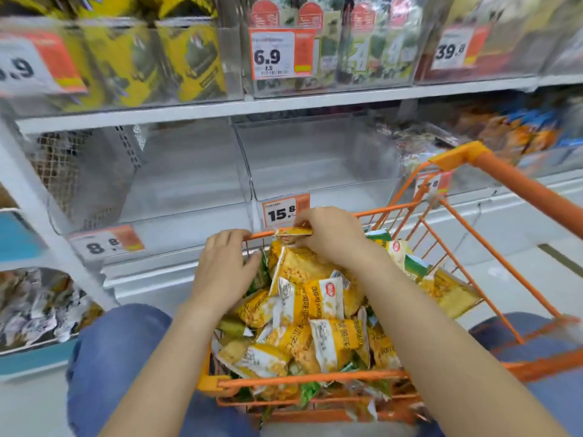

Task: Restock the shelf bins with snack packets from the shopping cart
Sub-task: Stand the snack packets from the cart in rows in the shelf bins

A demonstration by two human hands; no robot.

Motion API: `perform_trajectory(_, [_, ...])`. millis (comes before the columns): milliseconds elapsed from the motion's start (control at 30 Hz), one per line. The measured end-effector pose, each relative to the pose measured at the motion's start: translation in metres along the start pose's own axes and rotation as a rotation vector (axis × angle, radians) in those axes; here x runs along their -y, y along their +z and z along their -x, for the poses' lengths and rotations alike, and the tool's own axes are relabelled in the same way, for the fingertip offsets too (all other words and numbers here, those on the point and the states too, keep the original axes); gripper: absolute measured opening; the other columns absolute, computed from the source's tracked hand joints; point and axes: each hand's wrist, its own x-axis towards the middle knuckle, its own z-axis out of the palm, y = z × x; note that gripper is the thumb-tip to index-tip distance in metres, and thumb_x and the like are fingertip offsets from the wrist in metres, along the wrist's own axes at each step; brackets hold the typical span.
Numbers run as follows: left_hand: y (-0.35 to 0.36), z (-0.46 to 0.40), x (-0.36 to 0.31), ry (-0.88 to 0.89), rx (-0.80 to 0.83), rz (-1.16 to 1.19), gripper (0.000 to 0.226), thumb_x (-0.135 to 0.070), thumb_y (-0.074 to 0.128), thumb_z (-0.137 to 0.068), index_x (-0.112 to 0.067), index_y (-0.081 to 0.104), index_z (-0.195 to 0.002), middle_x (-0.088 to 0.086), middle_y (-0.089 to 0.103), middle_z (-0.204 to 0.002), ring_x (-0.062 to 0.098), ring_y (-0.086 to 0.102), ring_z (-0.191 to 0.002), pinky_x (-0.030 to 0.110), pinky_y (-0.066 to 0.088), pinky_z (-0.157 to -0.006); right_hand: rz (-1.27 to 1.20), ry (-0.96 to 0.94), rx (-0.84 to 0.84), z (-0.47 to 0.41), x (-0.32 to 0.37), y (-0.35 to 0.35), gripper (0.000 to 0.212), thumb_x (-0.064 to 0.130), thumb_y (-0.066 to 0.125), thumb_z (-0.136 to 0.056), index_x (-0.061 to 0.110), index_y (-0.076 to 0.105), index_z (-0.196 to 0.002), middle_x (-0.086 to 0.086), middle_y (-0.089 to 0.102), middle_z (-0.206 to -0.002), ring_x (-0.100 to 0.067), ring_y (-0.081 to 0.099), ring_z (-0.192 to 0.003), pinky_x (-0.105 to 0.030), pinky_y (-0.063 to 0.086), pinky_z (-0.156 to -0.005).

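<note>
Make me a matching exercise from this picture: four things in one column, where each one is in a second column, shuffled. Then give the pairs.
Things
1. left hand
2. right hand
3. 15.8 price tag
4. 6.9 price tag

Places
A. on a bin of the upper shelf
B. pinching a yellow snack packet at the cart's far rim
C. on the front of a clear lower bin, just behind the cart
D. on the far rim of the orange shopping cart, left of the packets

Pairs: 1-D, 2-B, 3-C, 4-A
</note>
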Motion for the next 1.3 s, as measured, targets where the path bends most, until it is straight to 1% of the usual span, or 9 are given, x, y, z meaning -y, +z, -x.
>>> perform_trajectory(100, [-0.003, 0.006, 0.001, -0.013, -0.018, -0.017, 0.038, -0.036, 0.051, -0.094, -0.021, 0.051, -0.13, -0.002, 0.052, -0.129, 0.019, 0.037, -0.125, 0.031, 0.032, -0.101, -0.236, 0.033, -0.101, -0.003, -0.015, 0.003, 0.031, 0.046, 0.065, -0.085, 0.03, 0.067, -0.111, 0.001, 0.069, -0.108, -0.022, 0.061, -0.104, -0.03, 0.044, -0.078])
perform_trajectory(267, [-0.008, -0.002, 0.007, -0.083, -0.022, -0.038, 0.033, -0.036, 0.052, -0.093, -0.021, 0.057, -0.121, -0.001, 0.058, -0.12, 0.022, 0.043, -0.117, 0.034, 0.036, -0.095, -1.024, 0.049, -0.191, 0.001, -0.033, 0.007, 0.018, 0.028, 0.07, -0.085, 0.011, 0.07, -0.091, -0.006, 0.073, -0.087, -0.022, 0.069, -0.086, -0.041, 0.054, -0.078])
perform_trajectory(400, [-0.021, -0.021, -0.006, -0.126, 0.005, 0.253, 0.028, -0.038, 0.05, -0.096, -0.02, 0.064, -0.112, -0.003, 0.065, -0.111, 0.018, 0.054, -0.108, 0.031, 0.041, -0.086, -1.337, 0.056, -0.167, 0.0, -0.023, -0.003, 0.008, 0.015, 0.063, -0.09, 0.01, 0.068, -0.093, 0.001, 0.074, -0.082, -0.011, 0.071, -0.078, -0.021, 0.055, -0.068])
perform_trajectory(567, [-0.043, -0.044, -0.039, -0.069, 0.301, 0.871, 0.033, -0.052, 0.059, -0.086, -0.028, 0.068, -0.107, -0.009, 0.072, -0.103, 0.009, 0.066, -0.101, 0.03, 0.049, -0.092, -1.243, -0.006, 0.011, -0.012, -0.006, -0.013, 0.007, 0.018, 0.063, -0.089, 0.014, 0.068, -0.093, 0.001, 0.072, -0.082, -0.008, 0.069, -0.072, -0.021, 0.055, -0.063])
perform_trajectory(733, [-0.055, -0.065, -0.028, -0.061, 0.292, 0.863, 0.025, -0.028, 0.07, -0.083, -0.017, 0.071, -0.106, 0.001, 0.075, -0.097, 0.017, 0.07, -0.094, 0.033, 0.055, -0.087, -1.167, -0.081, 0.069, -0.04, 0.009, -0.019, 0.016, 0.013, 0.065, -0.089, 0.005, 0.068, -0.102, -0.003, 0.068, -0.081, -0.004, 0.065, -0.064, -0.017, 0.05, -0.056])
perform_trajectory(867, [-0.065, -0.082, -0.002, -0.123, 0.297, 0.805, 0.027, -0.018, 0.076, -0.078, -0.02, 0.07, -0.104, 0.001, 0.075, -0.095, 0.017, 0.071, -0.092, 0.034, 0.056, -0.087, -1.084, -0.115, 0.018, -0.075, 0.028, -0.014, 0.008, 0.016, 0.073, -0.082, 0.016, 0.068, -0.075, 0.003, 0.064, -0.063, -0.003, 0.059, -0.054, -0.018, 0.046, -0.049])
perform_trajectory(967, [-0.072, -0.095, 0.015, -0.186, 0.259, 0.801, 0.028, -0.014, 0.076, -0.078, -0.014, 0.069, -0.105, 0.005, 0.075, -0.091, 0.015, 0.072, -0.084, 0.027, 0.058, -0.077, -1.088, -0.125, 0.03, -0.101, 0.045, -0.007, 0.011, 0.019, 0.075, -0.08, 0.017, 0.068, -0.073, -0.007, 0.068, -0.071, -0.012, 0.064, -0.064, -0.032, 0.056, -0.061])
perform_trajectory(1100, [-0.075, -0.112, 0.039, -0.253, 0.198, 0.821, 0.017, -0.007, 0.074, -0.08, -0.016, 0.067, -0.092, -0.002, 0.074, -0.075, 0.007, 0.07, -0.068, 0.016, 0.053, -0.061, -1.044, -0.148, 0.091, -0.132, 0.063, 0.001, 0.025, 0.022, 0.073, -0.082, -0.001, 0.068, -0.093, -0.018, 0.071, -0.088, -0.018, 0.064, -0.072, -0.025, 0.052, -0.06])
perform_trajectory(1300, [-0.062, -0.155, 0.074, -0.334, 0.122, 0.73, 0.018, -0.011, 0.075, -0.08, -0.014, 0.068, -0.096, -0.003, 0.071, -0.078, 0.003, 0.064, -0.062, 0.012, 0.046, -0.054, -0.655, -0.145, -0.183, -0.175, 0.067, 0.011, 0.022, 0.031, 0.07, -0.083, 0.023, 0.066, -0.103, 0.004, 0.065, -0.098, -0.014, 0.06, -0.092, -0.031, 0.048, -0.082])
